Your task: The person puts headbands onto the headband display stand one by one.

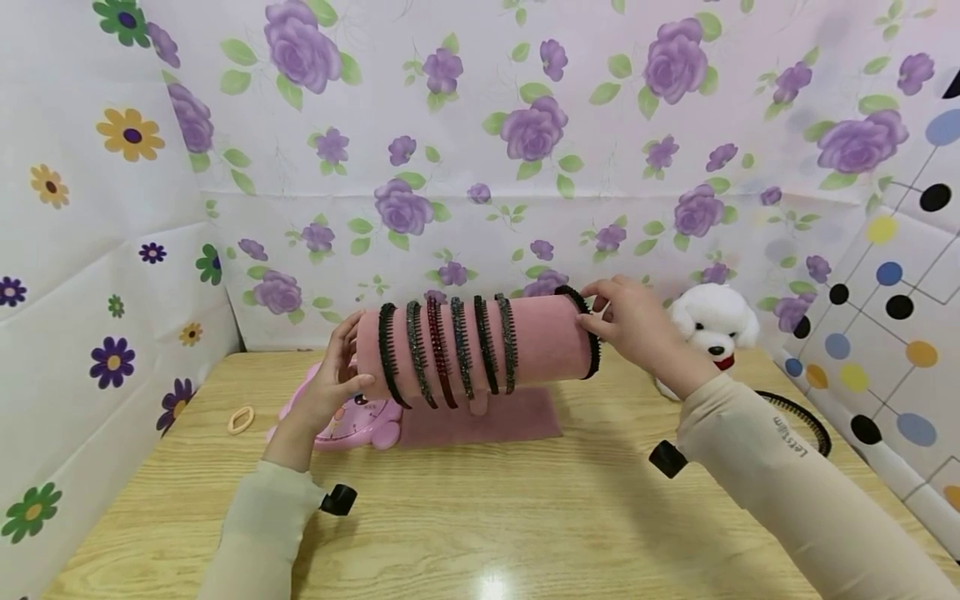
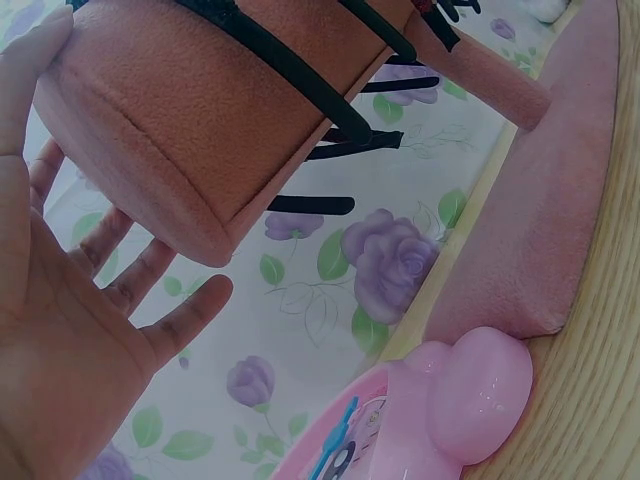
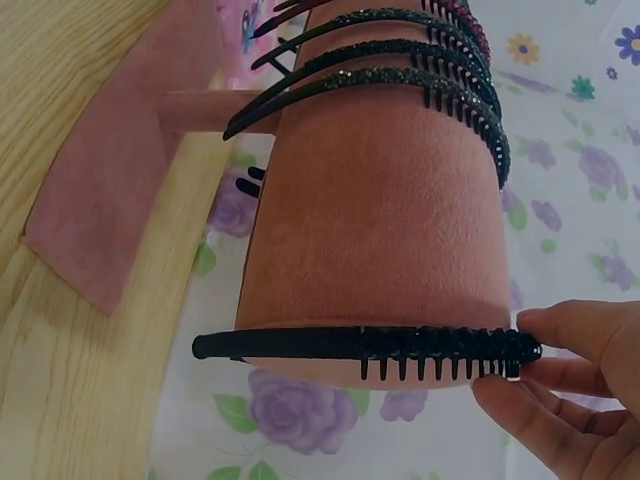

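Note:
A pink plush headband holder (image 1: 543, 342), a padded roll on a post and base, stands on the table. Several dark comb-toothed headbands, one of them red (image 1: 438, 350), sit around its left and middle parts. At its right end is a black toothed headband (image 3: 360, 343); my right hand (image 1: 626, 321) pinches this band's top between thumb and fingers. My left hand (image 1: 330, 387) rests against the roll's left end, its fingers spread and fairly straight (image 2: 90, 290), some partly hidden behind the roll.
A pink toy clock (image 1: 360, 423) lies behind the left forearm, beside the holder's base (image 1: 487, 417). A beige hair tie (image 1: 241, 420) is on the left. On the right are a white plush dog (image 1: 712, 321) and another black headband (image 1: 806, 417). Flowered sheets surround the wooden table (image 1: 465, 517).

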Demonstrator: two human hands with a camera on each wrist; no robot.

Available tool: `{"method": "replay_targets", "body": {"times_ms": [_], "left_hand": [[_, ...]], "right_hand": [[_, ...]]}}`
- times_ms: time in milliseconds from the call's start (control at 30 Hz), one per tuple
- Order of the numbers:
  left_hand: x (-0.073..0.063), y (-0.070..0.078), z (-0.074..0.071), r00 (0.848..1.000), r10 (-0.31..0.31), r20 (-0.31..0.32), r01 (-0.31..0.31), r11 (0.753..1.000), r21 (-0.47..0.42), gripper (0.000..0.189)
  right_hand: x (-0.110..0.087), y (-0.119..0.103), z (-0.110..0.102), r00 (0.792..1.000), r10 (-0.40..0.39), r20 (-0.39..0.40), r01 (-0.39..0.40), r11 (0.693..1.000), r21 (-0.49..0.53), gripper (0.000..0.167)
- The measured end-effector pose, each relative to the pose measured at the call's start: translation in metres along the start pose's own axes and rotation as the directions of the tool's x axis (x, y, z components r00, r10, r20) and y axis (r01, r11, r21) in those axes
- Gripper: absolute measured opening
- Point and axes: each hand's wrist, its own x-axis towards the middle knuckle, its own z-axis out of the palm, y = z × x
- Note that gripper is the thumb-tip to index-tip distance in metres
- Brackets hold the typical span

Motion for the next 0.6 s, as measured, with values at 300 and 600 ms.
{"method": "replay_targets", "body": {"times_ms": [300,600], "left_hand": [[-0.002,0.000,0.000,1.000,-0.004,-0.002,0.004,1.000,0.003,0.080],[0.000,0.000,0.000,1.000,-0.005,-0.001,0.005,1.000,-0.006,0.081]], "right_hand": [[-0.003,-0.009,0.001,0.998,0.053,0.021,-0.052,0.998,-0.043,0.038],[0.001,-0.012,0.000,0.995,0.092,0.036,-0.092,0.996,-0.002,0.038]]}}
